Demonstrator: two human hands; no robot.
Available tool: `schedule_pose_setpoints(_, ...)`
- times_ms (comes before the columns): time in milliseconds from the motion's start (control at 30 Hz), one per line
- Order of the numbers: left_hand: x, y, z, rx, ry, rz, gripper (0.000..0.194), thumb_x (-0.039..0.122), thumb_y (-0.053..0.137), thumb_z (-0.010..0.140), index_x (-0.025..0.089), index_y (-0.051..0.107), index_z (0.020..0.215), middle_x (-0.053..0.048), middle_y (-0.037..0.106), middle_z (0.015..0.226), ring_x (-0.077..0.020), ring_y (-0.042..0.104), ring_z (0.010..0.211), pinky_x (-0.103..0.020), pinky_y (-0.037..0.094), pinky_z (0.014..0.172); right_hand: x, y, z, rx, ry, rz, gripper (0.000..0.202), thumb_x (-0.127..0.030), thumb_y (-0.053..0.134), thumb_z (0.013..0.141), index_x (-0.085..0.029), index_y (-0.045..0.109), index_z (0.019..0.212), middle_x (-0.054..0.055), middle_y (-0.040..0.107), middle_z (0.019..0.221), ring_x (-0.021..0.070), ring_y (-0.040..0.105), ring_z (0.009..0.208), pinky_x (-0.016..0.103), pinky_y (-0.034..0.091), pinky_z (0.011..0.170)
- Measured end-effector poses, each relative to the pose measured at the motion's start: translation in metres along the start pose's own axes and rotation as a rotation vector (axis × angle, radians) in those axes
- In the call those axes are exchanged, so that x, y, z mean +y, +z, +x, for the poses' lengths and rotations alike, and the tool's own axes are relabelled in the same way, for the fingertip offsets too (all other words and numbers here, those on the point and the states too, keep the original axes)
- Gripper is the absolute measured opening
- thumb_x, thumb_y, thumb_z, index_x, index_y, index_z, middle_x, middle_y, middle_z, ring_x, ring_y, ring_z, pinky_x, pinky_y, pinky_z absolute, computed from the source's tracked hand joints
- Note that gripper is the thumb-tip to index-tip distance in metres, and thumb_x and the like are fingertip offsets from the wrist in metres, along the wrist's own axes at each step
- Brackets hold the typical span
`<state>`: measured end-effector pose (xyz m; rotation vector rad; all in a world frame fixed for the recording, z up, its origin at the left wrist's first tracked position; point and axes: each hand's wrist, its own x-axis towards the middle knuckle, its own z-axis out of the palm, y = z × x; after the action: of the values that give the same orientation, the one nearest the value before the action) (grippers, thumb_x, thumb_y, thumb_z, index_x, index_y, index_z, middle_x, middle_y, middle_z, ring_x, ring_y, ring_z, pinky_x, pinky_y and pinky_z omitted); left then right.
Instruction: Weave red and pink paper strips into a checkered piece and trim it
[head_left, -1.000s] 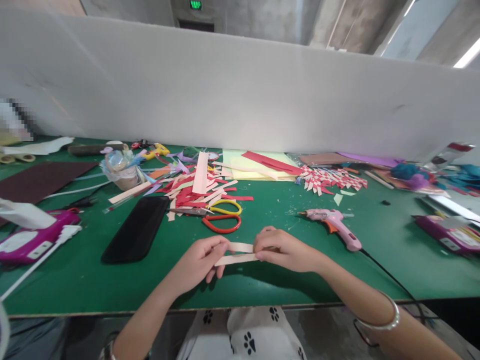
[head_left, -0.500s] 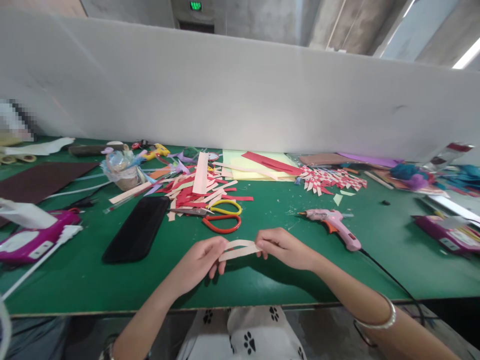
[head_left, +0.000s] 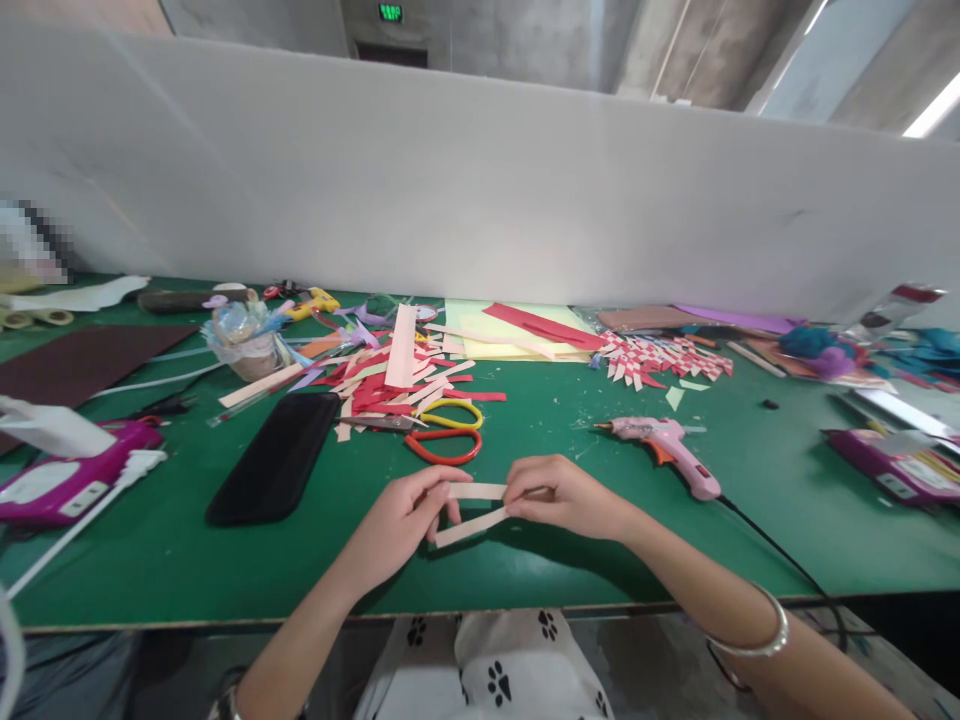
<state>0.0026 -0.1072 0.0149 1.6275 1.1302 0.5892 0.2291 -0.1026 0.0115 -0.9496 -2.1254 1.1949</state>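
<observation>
Just above the green table's front part, a pale pink paper strip [head_left: 474,526] is bent double between my two hands. My left hand [head_left: 409,515] is closed on the strip at its left side, thumb and fingers pinching it. At the other side my right hand [head_left: 566,495] pinches the strip near its bend. The two arms of the strip stand apart, one above the other, and the nearer one has its end by my left fingertips. Beyond my hands lie scissors [head_left: 444,448] with one red and one yellow handle loop, touching neither hand.
A pink glue gun [head_left: 667,450] with a black cord lies to the right. On the left is a black phone [head_left: 274,460]. Red and pink paper strips [head_left: 397,375] are heaped behind the scissors, and woven red-and-white pieces [head_left: 660,357] lie farther right. A white partition [head_left: 480,190] closes the back.
The two arms of the paper strip have spread farther apart, the nearer one dropping lower. My right fingers have shifted slightly left along it.
</observation>
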Motion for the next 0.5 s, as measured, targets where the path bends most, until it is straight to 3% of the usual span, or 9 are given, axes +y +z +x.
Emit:
schedule_pose_setpoints(133, 0.0007, -0.0001, -0.0010, 0.014, 0.004, 0.038, 0.033, 0.040, 0.034, 0.089, 0.019, 0.056, 0.100, 0.001, 0.057, 0.069, -0.0115, 0.049, 0.052, -0.023, 0.040, 0.057, -0.0002, -0.0012, -0.0010, 0.055, 0.069, 0.068, 0.019, -0.029, 0.052, 0.084, -0.016, 0.062, 0.076, 0.001, 0.059, 0.071, 0.0092, 0.053, 0.063, 0.020, 0.041, 0.058)
schedule_pose_setpoints(233, 0.0010, 0.0009, -0.0017, 0.040, 0.033, 0.017, 0.032, 0.040, 0.032, 0.089, 0.019, 0.056, 0.093, -0.001, 0.059, 0.083, -0.0130, 0.052, 0.061, -0.024, 0.043, 0.061, 0.0008, 0.0000, -0.0008, 0.071, 0.131, 0.073, 0.019, -0.030, 0.052, 0.084, -0.016, 0.060, 0.073, 0.000, 0.059, 0.068, 0.0090, 0.053, 0.060, 0.020, 0.042, 0.056)
schedule_pose_setpoints(333, -0.0015, 0.0019, -0.0014, 0.049, 0.039, -0.090, 0.040, 0.049, 0.029, 0.089, 0.019, 0.053, 0.102, -0.003, 0.058, 0.087, -0.0139, 0.053, 0.063, -0.026, 0.044, 0.062, 0.0035, 0.0021, -0.0004, 0.093, 0.165, 0.062, 0.020, -0.031, 0.052, 0.083, -0.017, 0.060, 0.071, 0.000, 0.058, 0.065, 0.0094, 0.053, 0.058, 0.020, 0.041, 0.054)
schedule_pose_setpoints(500, -0.0052, 0.0031, 0.0000, -0.068, 0.000, -0.173, 0.050, 0.057, 0.024, 0.089, 0.020, 0.041, 0.118, -0.002, 0.058, 0.085, -0.0128, 0.057, 0.056, -0.030, 0.045, 0.066, 0.0049, 0.0024, -0.0009, 0.147, 0.186, 0.062, 0.018, -0.030, 0.055, 0.080, -0.016, 0.060, 0.071, -0.001, 0.055, 0.063, 0.0094, 0.049, 0.059, 0.019, 0.040, 0.052)
